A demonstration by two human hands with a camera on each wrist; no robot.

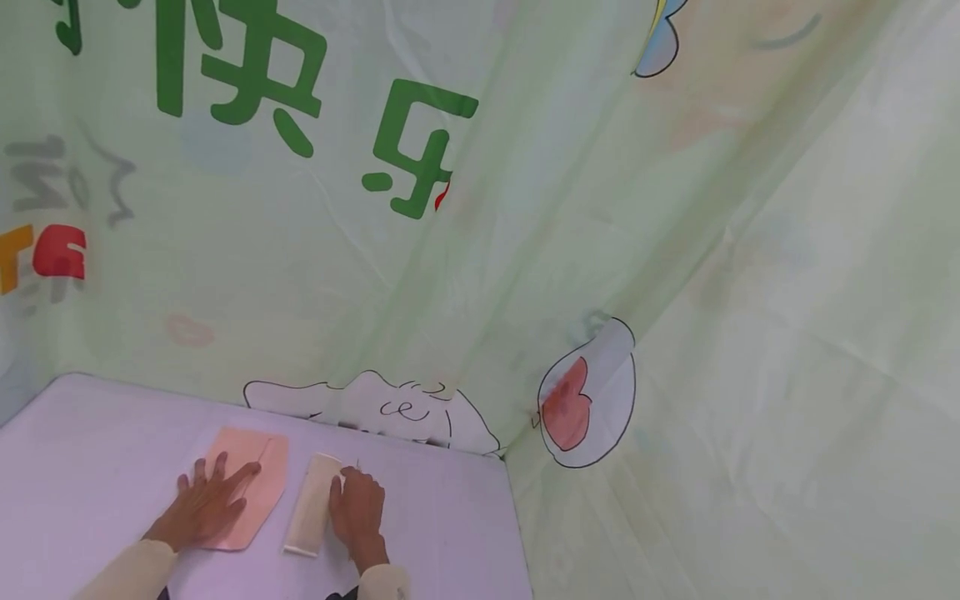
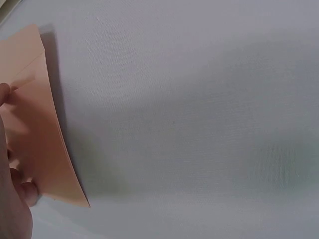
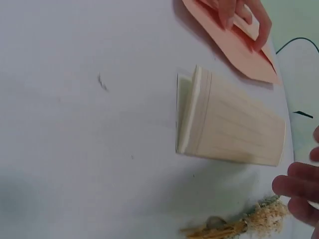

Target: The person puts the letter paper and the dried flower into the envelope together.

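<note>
A pink sheet of folded paper lies on the table, its fold line visible along its length. My left hand rests across it with spread fingers; the right wrist view shows fingertips touching the pink paper near its fold. To its right is a cream, flat folded packet, which the right wrist view shows with a lifted, layered end. My right hand is beside the packet's right edge, fingers loosely bent. Below that hand in the right wrist view lies a small dried flower bunch, hidden in the head view.
The white table meets a pale green printed curtain at its back and right edges. Green characters and cartoon drawings cover the curtain. A cream sleeve covers the left forearm.
</note>
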